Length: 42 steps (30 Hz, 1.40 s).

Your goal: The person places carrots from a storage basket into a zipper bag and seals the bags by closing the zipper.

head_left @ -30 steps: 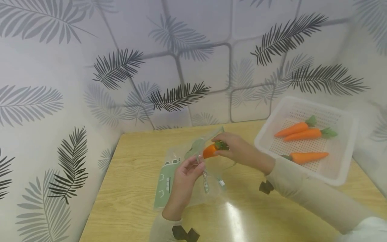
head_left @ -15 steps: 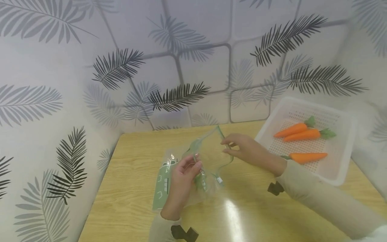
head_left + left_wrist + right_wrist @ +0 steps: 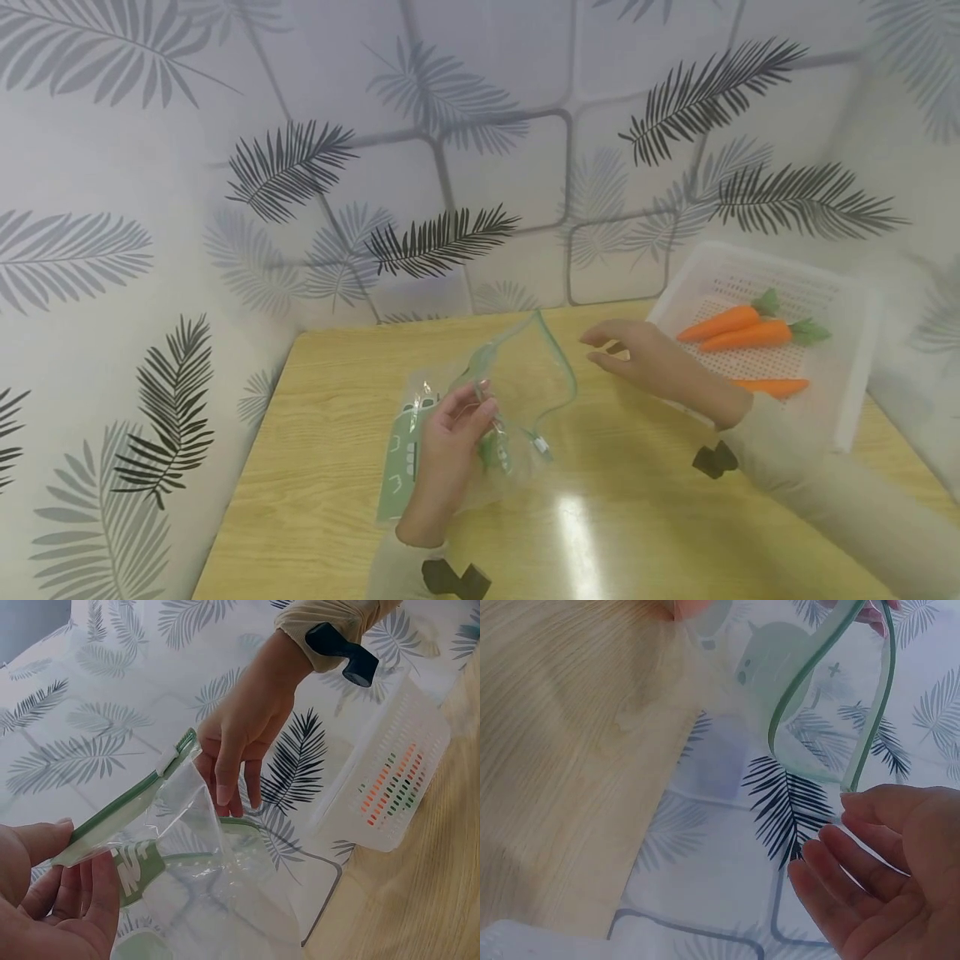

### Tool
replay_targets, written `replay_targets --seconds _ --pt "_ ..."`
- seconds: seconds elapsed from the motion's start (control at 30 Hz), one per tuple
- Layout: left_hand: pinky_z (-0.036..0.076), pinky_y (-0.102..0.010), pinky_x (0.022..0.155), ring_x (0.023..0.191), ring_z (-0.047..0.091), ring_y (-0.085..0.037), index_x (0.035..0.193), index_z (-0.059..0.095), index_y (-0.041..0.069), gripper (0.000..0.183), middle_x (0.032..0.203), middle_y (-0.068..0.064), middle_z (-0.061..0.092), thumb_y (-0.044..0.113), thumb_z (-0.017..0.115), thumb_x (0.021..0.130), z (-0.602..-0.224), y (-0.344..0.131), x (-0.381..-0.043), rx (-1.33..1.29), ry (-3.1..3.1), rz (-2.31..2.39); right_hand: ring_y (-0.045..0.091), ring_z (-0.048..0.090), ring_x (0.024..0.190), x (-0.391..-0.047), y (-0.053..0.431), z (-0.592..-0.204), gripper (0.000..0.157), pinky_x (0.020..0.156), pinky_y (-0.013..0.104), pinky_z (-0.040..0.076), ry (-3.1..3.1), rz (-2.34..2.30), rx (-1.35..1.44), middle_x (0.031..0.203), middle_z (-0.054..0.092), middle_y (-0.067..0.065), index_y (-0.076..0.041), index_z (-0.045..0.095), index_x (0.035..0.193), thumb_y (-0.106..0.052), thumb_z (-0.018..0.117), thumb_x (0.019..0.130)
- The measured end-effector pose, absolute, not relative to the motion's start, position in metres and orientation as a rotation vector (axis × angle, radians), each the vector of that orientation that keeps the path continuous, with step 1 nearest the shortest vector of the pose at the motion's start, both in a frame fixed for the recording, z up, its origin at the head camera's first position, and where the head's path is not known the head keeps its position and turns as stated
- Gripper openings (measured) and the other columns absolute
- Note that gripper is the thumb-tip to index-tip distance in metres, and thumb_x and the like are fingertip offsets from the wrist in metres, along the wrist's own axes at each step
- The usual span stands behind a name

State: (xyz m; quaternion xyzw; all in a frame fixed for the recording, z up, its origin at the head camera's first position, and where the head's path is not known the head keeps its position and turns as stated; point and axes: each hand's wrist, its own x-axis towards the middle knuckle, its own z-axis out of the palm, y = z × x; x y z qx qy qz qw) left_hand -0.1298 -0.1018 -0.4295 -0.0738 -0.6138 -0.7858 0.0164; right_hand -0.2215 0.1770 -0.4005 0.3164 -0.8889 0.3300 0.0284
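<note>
My left hand pinches the rim of a clear zip bag with a green zip edge and green cartoon print. The bag's mouth gapes toward the right, and its white slider shows in the left wrist view. Green leaves show through the plastic beside the left fingers. A bit of orange carrot appears at the top of the right wrist view. My right hand holds nothing; its fingers are loosely bent, between the bag and the basket.
The white perforated basket at the right holds three orange carrots with green tops; my right forearm partly covers one. A flat green-printed bag part lies left of the left hand. A leaf-patterned wall borders the wooden table at the back.
A second ago my right hand held a carrot at the bag's mouth. It has let the carrot go inside and moved right, toward the basket. My left hand keeps its hold.
</note>
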Motion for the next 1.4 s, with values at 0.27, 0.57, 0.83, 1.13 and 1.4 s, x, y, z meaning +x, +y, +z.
replay_targets --seconds 0.27,0.57,0.83,1.13,1.4 --pt "0.044 -0.033 0.088 0.102 0.054 -0.025 0.113 0.053 0.006 0.035 0.113 -0.013 0.053 0.019 0.063 0.083 -0.426 -0.103 -0.128 -0.238 -1.920 -2.434 0.024 0.058 0.091 -0.232 0.210 -0.397 0.031 0.075 0.037 0.050 -2.733 1.057 0.908 0.113 0.057 0.012 -0.003 0.054 0.115 -0.020 0.054 0.089" --pt "0.044 -0.035 0.089 0.101 0.053 -0.025 0.115 0.052 0.005 0.034 0.111 -0.014 0.052 0.016 0.061 0.084 -0.421 -0.105 -0.127 -0.272 -1.893 -2.428 0.025 0.056 0.095 -0.241 0.255 -0.398 0.027 0.079 0.041 0.048 -2.821 0.946 0.758 0.106 0.060 0.011 -0.003 0.057 0.110 -0.015 0.057 0.087" --pt "0.044 -0.034 0.088 0.103 0.051 -0.029 0.114 0.052 0.004 0.032 0.112 -0.014 0.051 0.016 0.059 0.085 -0.417 -0.109 -0.126 -0.321 -1.938 -2.382 0.023 0.059 0.091 -0.239 0.288 -0.405 0.025 0.077 0.040 0.049 -2.871 0.806 0.853 0.099 0.064 0.008 -0.005 0.062 0.104 -0.023 0.057 0.087" --pt "0.045 -0.035 0.088 0.103 0.052 -0.027 0.114 0.052 0.003 0.032 0.112 -0.014 0.052 0.013 0.059 0.085 -0.415 -0.108 -0.126 -0.344 -1.898 -2.389 0.026 0.058 0.095 -0.236 0.312 -0.416 0.035 0.079 0.041 0.048 -2.980 0.708 0.962 0.105 0.062 0.010 -0.004 0.060 0.110 -0.006 0.068 0.076" --pt "0.045 -0.033 0.087 0.103 0.053 -0.025 0.115 0.051 0.002 0.034 0.113 -0.013 0.053 0.015 0.060 0.084 -0.417 -0.105 -0.126 -0.315 -1.908 -2.402 0.029 0.053 0.103 -0.231 0.325 -0.427 0.043 0.083 0.042 0.046 -3.210 0.707 0.860 0.114 0.058 0.011 -0.005 0.058 0.113 -0.025 0.069 0.077"
